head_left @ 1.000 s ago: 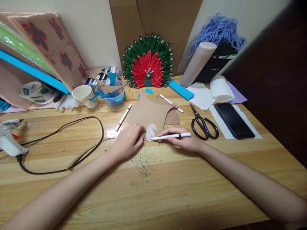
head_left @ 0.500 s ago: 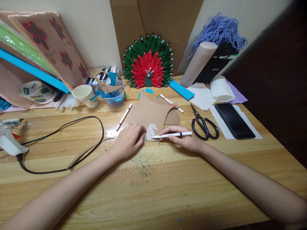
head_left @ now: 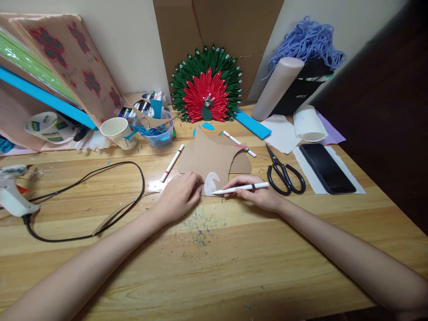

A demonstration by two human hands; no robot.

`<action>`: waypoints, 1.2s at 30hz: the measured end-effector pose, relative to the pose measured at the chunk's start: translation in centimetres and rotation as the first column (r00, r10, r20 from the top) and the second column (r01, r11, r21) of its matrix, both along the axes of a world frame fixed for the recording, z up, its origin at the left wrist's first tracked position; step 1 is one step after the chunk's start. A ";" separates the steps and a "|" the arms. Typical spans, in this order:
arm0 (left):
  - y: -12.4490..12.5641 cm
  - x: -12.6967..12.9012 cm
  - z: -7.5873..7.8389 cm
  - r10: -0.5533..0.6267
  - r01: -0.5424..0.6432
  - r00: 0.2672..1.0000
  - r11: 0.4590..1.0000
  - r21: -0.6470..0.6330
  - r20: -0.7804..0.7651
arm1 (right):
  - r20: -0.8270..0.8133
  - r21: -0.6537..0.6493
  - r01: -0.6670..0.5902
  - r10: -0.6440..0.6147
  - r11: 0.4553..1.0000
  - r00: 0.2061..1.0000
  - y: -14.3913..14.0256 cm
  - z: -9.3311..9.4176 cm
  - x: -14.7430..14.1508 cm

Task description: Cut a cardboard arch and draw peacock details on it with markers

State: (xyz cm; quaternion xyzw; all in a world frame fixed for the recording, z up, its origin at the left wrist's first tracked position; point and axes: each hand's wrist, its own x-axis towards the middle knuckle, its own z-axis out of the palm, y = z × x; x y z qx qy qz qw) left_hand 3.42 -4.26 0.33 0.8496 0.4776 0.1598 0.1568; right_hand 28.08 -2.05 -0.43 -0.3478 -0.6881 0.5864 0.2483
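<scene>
- Head view: at a wooden worktop (head_left: 214, 263), a person's right hand (head_left: 259, 196) was closed around a white marker (head_left: 240, 188), which lay almost flat with its tip at a white curved patch on the near edge of a brown card cutout (head_left: 209, 158).
- The left hand (head_left: 179, 196) lay curled, knuckles up, pressing on the cutout's near-left corner, just beside the white patch; it gripped nothing that could be seen.
- The cutout lay flat at the middle of the worktop, directly in front of both hands, its pointed far edge aimed at a red-and-green paper peacock (head_left: 206, 84) that leaned against cardboard at the back.
- A capped marker with a red band (head_left: 172, 162) lay just left of the cutout; another marker (head_left: 239, 144) lay at its far-right edge.
- Black scissors (head_left: 284, 171) rested shut, near the right hand, with a dark phone (head_left: 326, 167) on white paper further right.
- On the left, a glue gun (head_left: 11, 196) sat at the edge, its black cord (head_left: 100, 196) looped across the wood.
- Farther back stood a tipped paper cup (head_left: 117, 131), a clear tub of blue scraps (head_left: 157, 129) and, far right, a tangle of blue yarn (head_left: 307, 42).
</scene>
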 end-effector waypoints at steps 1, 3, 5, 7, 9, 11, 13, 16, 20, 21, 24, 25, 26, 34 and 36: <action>0.0 0.0 0.0 0.000 0.000 1.000 1.000 -0.002 -0.001 | -0.003 0.012 0.031 -0.031 0.999 1.000 0.0 0.0 0.0; 0.0 0.0 0.0 0.003 -0.003 1.000 1.000 -0.003 -0.004 | 0.001 0.028 0.070 -0.070 0.997 0.998 0.0 0.0 0.0; 0.0 0.0 0.0 0.004 -0.004 1.000 1.000 0.001 -0.005 | 0.001 0.005 0.035 -0.035 0.999 0.999 0.0 0.1 0.0; 0.0 0.0 0.0 0.003 -0.003 1.000 1.000 0.003 -0.004 | -0.006 -0.012 0.015 -0.015 1.000 1.000 0.0 0.1 0.0; 0.0 0.0 -0.1 0.003 -0.003 1.000 1.000 0.000 -0.002 | -0.011 0.010 0.054 -0.054 0.998 0.998 0.0 0.1 0.0; 0.0 0.0 -0.1 0.006 -0.006 1.000 1.000 -0.002 0.000 | -0.006 0.020 0.074 -0.074 0.997 0.997 0.0 0.1 0.0; 0.0 0.0 -0.1 0.010 -0.010 1.000 1.000 0.001 0.001 | -0.004 -0.010 0.040 -0.040 0.999 0.999 0.0 0.1 0.0; 0.0 0.0 -0.1 0.009 -0.009 1.000 1.000 0.001 0.002 | -0.030 -0.035 0.052 -0.053 0.998 0.998 0.0 0.1 0.0; 0.0 0.0 -0.1 0.002 -0.002 1.000 1.000 -0.004 0.000 | -0.047 -0.044 0.061 -0.063 0.997 0.997 0.0 0.0 0.0; 0.0 0.0 -0.1 0.002 -0.002 1.000 1.000 -0.002 -0.002 | -0.047 -0.047 0.054 -0.057 0.997 0.997 0.0 0.1 0.0; 0.0 0.0 0.0 0.003 -0.003 1.000 1.000 0.003 -0.003 | -0.070 -0.046 0.101 -0.104 0.994 0.992 0.0 0.1 -0.1; 0.0 -0.1 0.0 0.004 -0.004 1.000 1.000 0.004 -0.005 | -0.073 -0.047 0.107 -0.111 0.993 0.991 0.0 0.1 -0.1; 0.0 -0.1 0.0 0.005 -0.005 1.000 1.000 0.005 -0.007 | -0.071 -0.050 0.099 -0.103 0.994 0.992 0.0 0.1 -0.1; 0.0 0.0 0.0 0.009 -0.009 1.000 1.000 0.000 0.001 | -0.073 -0.037 0.106 -0.109 0.994 0.991 0.0 0.3 -0.2; 0.0 0.1 0.0 0.010 -0.010 1.000 1.000 0.001 0.000 | -0.080 -0.043 0.109 -0.112 0.993 0.990 0.0 0.2 -0.2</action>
